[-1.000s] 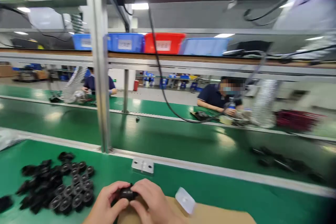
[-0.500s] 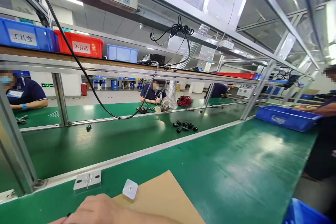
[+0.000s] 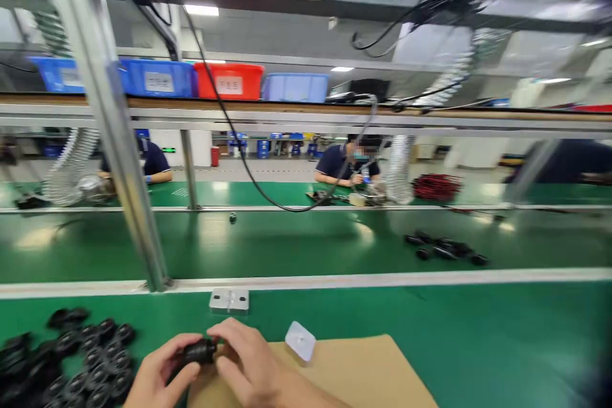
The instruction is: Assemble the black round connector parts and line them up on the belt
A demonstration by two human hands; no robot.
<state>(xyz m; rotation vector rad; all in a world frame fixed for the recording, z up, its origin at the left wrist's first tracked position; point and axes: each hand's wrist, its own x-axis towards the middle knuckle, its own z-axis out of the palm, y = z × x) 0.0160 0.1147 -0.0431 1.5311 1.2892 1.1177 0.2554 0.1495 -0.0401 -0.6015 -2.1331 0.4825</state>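
Note:
A short black cylindrical part (image 3: pixel 199 352) lies almost level between my hands, low in the view. My left hand (image 3: pixel 162 371) is closed around its left end, hiding that end. From the other side, the thumb and fingers of my right hand (image 3: pixel 251 357) close on its right end. Under my right hand is a sheet of brown cardboard (image 3: pixel 354 370). A white square piece (image 3: pixel 300 341) rests at the cardboard's far edge. Behind my hands, a clear block with two slots (image 3: pixel 229 300) sits on the green bench. Many similar-looking black parts (image 3: pixel 95 357) are heaped to my left.
A metal post (image 3: pixel 119 121) rises at the left behind the heap. Beyond a white rail (image 3: pixel 382 281), more black parts (image 3: pixel 444 248) lie on the green surface. A cable (image 3: pixel 248 175) hangs in front of the shelf with blue and red bins (image 3: pixel 228 81). Co-workers (image 3: pixel 347 166) sit opposite.
My view has swung left and levelled, bringing the heap of black parts into sight. Both hands now show, with the black cylindrical part between them; earlier only one hand was visible.

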